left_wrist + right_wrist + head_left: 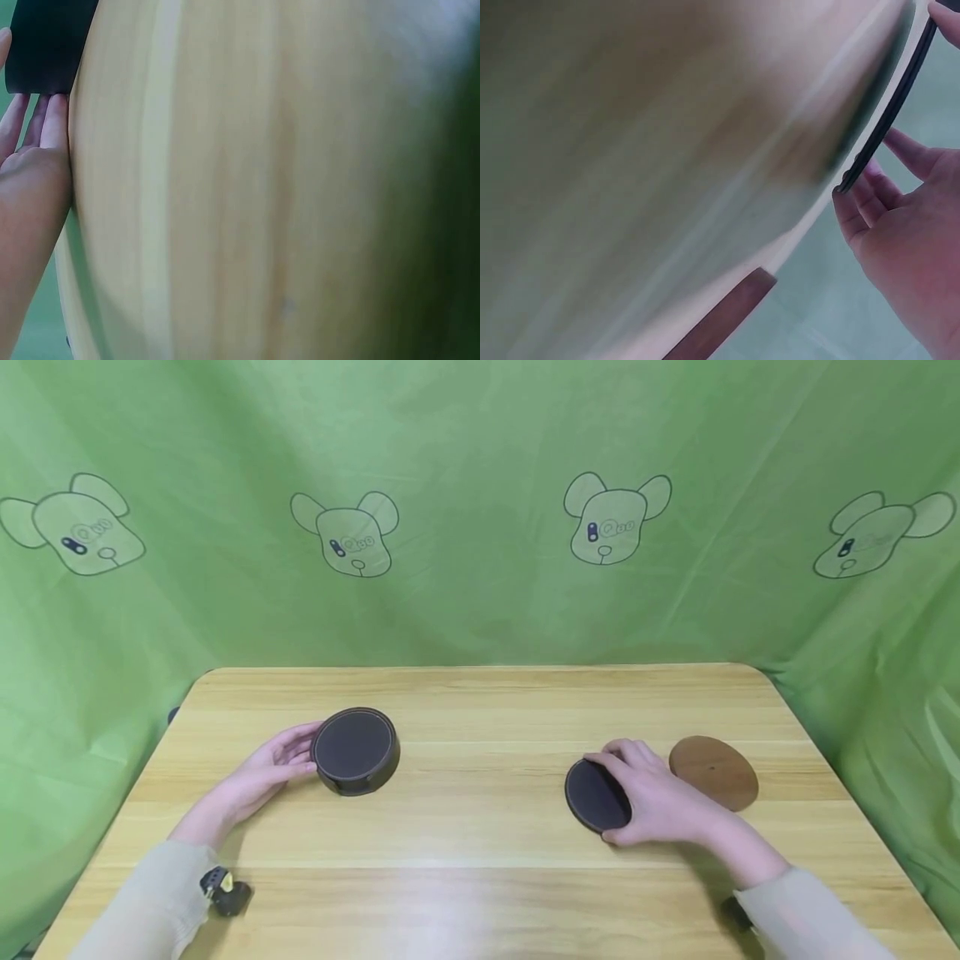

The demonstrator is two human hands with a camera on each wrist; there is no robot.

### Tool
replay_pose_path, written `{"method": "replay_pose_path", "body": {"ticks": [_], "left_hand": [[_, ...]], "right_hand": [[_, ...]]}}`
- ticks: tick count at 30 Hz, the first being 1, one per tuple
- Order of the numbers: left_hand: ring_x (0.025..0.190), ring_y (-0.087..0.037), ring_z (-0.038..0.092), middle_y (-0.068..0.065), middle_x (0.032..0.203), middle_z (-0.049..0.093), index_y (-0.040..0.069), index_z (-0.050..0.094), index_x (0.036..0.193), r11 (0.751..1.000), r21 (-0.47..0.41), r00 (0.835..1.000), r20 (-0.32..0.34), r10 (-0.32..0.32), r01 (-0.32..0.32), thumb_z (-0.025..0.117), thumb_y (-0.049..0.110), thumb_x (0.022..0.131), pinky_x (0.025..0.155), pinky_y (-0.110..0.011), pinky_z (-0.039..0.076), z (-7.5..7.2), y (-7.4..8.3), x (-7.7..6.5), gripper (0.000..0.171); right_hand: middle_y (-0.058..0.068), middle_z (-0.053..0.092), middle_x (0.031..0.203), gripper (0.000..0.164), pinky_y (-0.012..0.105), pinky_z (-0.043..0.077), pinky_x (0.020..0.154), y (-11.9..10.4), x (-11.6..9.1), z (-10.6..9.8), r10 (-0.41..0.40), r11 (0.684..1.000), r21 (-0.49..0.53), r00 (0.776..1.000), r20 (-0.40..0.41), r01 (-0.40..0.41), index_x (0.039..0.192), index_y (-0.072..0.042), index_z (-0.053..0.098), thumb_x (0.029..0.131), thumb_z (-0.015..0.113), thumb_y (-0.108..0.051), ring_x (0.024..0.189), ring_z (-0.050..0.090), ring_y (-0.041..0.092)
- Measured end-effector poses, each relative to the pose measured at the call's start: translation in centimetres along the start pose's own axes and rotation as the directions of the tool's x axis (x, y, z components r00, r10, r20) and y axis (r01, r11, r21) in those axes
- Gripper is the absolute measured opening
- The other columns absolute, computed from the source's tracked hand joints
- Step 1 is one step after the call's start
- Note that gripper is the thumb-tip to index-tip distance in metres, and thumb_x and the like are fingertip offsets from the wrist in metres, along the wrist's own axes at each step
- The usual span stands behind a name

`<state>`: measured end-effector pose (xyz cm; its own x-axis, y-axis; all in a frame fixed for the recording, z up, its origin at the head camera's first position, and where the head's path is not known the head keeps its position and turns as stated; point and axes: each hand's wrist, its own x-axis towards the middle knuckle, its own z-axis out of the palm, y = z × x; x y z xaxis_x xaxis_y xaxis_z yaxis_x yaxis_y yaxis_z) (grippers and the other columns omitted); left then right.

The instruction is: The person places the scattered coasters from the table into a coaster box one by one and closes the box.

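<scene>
A round black coaster holder point(354, 743) with pale stitching stands on the left of the table, a flat black disc filling its top. Against its left side rests my left hand point(273, 767), fingers fairly straight and thumb toward the front; the left wrist view shows fingertips at the holder's dark wall point(49, 49). On the right, my right hand point(656, 797) grips a round black coaster point(596, 795) by its rim, thumb at the near edge and fingers at the far one. Edge-on, the coaster point(889, 112) looks layered in the right wrist view; whether it is one or two, I cannot tell.
A brown round wooden disc point(712, 772) with a small dark centre mark lies right of my right hand, partly behind it. The light wood table point(480, 852) has rounded far corners. Green curtains point(480, 602) with printed bear heads surround it.
</scene>
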<state>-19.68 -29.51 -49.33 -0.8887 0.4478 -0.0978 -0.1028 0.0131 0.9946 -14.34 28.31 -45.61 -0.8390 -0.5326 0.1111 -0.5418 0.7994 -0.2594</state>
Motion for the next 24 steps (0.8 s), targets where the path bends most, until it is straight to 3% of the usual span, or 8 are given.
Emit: {"method": "replay_pose_path", "body": {"ticks": [24], "left_hand": [[0.127, 0.007, 0.06, 0.022, 0.138, 0.061, -0.01, 0.024, 0.162, 1.0, -0.016, 1.0, 0.006, 0.01, -0.01, 0.061, -0.006, 0.101, 0.109, -0.009, 0.048, 0.2, 0.3, -0.1, 0.071]], "right_hand": [[0.019, 0.052, 0.137, 0.101, 0.058, 0.053, 0.103, -2.0, 6.1, 0.7, -0.034, 0.997, 0.075, 0.999, 0.02, 0.032, 0.148, -0.005, 0.055, 0.061, 0.095, -0.039, 0.126, 0.049, 0.037]]}}
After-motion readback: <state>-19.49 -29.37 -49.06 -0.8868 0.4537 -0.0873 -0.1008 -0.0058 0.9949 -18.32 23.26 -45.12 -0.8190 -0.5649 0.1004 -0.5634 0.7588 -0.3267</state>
